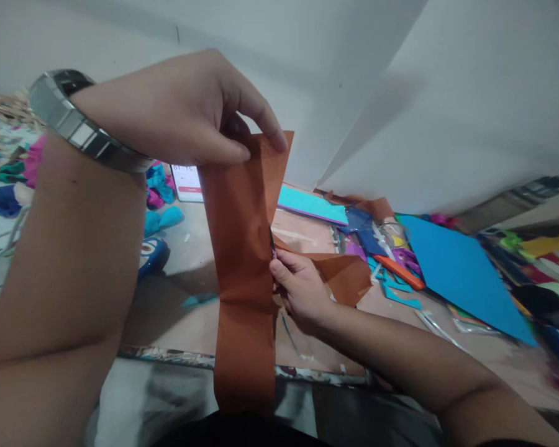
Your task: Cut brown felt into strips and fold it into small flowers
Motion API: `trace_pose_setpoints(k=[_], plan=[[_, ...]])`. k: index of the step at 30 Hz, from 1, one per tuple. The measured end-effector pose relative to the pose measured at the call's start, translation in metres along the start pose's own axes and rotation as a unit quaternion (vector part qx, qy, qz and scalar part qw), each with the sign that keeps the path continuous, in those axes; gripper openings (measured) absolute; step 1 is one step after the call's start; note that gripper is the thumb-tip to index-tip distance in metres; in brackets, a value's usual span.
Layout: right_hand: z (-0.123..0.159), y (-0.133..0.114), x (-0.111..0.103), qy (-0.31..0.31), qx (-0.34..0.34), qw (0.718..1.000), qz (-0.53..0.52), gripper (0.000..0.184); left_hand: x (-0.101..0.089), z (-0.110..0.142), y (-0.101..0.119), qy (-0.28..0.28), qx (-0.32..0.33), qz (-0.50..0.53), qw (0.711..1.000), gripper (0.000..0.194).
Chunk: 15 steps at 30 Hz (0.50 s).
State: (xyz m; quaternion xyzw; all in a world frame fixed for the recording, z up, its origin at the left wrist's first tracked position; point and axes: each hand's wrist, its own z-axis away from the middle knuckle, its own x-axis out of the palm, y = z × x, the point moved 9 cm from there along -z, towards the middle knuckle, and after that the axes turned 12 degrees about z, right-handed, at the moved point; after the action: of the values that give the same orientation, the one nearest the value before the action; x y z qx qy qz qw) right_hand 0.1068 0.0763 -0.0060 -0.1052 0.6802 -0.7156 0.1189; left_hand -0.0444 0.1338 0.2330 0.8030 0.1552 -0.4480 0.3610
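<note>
A long strip of brown paper (242, 248) hangs upright before me, its lower end dropping past the table's front edge. My left hand (214, 118), with a metal watch (81, 127) on its wrist, pinches the top of the strip between thumb and fingers. At the strip's right edge, my right hand (302, 285) is closed around small scissors (272, 239). Their dark blade lies at a slit in the paper; the handles are mostly hidden by my fingers. A narrower brown piece (345, 273) spreads to the right behind my right hand.
A phone (189, 186) stands behind the strip, left of a turquoise strip (312, 205). To the right lie an orange cutter (398, 272), a blue sheet (466, 273) and turquoise scraps (400, 298). A white wall (279, 62) rises behind the table.
</note>
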Motion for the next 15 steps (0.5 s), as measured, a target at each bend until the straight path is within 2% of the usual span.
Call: trace_pose_setpoints(k=[8, 15], plan=[[-0.0012, -0.0011, -0.0007, 0.003, -0.012, 1.000, 0.000, 0.040, 0.0019, 0.0008, 0.0008, -0.006, -0.006, -0.008, 1.000, 0.037], [0.0019, 0.0002, 0.0081, -0.020, 0.017, 0.998, -0.064, 0.047, 0.0025, -0.0001, 0.0004, -0.006, 0.003, 0.013, 1.000, 0.035]])
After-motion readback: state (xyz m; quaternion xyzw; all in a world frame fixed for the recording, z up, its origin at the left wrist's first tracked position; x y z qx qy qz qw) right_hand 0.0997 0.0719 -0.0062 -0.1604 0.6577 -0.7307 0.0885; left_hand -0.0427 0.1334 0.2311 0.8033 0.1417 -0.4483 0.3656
